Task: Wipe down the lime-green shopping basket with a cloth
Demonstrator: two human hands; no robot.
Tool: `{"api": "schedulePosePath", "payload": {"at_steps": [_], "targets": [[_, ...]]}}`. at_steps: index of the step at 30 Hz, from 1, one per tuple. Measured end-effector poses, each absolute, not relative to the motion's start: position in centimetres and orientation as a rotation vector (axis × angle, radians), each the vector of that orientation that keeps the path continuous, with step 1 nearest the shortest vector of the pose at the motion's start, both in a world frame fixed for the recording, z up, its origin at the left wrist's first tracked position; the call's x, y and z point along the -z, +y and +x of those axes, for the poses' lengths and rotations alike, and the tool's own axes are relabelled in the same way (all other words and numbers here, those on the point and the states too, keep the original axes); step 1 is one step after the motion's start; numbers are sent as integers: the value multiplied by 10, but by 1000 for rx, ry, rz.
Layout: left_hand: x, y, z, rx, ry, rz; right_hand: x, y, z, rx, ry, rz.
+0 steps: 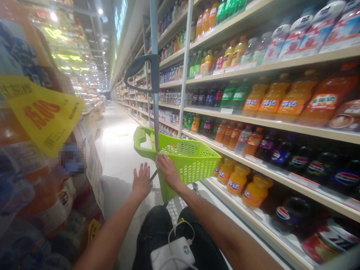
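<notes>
My right hand [168, 171] lies on the near rim of a lime-green plastic shopping basket [190, 162], its fingers curled over the edge beside a metal pole [156, 92]. The basket's green handle [141, 139] curves out to the left, and a grey plastic grip [142, 69] sits high on the pole. My left hand [142, 181] is raised just left of the basket with its fingers spread, holding nothing and not visibly touching it. The basket's inside is partly hidden by its mesh wall.
Long shelves of bottled orange soda [288, 103] and cola [299, 162] fill the right side. A yellow price sign [40, 112] hangs over wrapped goods at the left. A pale tiled aisle floor [118, 149] runs ahead. A white power bank [172, 257] with cables rests on my lap.
</notes>
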State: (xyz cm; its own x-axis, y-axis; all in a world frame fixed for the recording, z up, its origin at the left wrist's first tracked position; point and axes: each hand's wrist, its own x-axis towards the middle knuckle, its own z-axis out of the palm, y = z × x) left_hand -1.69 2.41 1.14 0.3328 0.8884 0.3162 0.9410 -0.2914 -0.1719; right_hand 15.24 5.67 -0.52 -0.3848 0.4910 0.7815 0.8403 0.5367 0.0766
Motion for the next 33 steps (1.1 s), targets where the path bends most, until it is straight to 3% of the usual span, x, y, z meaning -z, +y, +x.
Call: {"api": "schedulePosePath", "payload": {"at_steps": [6, 9, 17, 21, 25, 33], "targets": [[-38, 17, -14, 364, -1507, -2308, 27, 52, 156, 606, -2194, -1052], [-60, 20, -14, 527, -1432, -2257, 11, 51, 157, 632, -2133, -975], [-109, 47, -20, 591, -1592, -2153, -154, 74, 142, 820, -1839, -822], [-109, 52, -21, 556, -1579, -2170, -202, 90, 138, 891, -1896, -896], [-103, 55, -22, 503, -1624, -2201, -193, 96, 135, 937, -2046, -961], [-97, 58, -25, 405, -1684, -2224, -112, 86, 145, 919, -2362, -906]]}}
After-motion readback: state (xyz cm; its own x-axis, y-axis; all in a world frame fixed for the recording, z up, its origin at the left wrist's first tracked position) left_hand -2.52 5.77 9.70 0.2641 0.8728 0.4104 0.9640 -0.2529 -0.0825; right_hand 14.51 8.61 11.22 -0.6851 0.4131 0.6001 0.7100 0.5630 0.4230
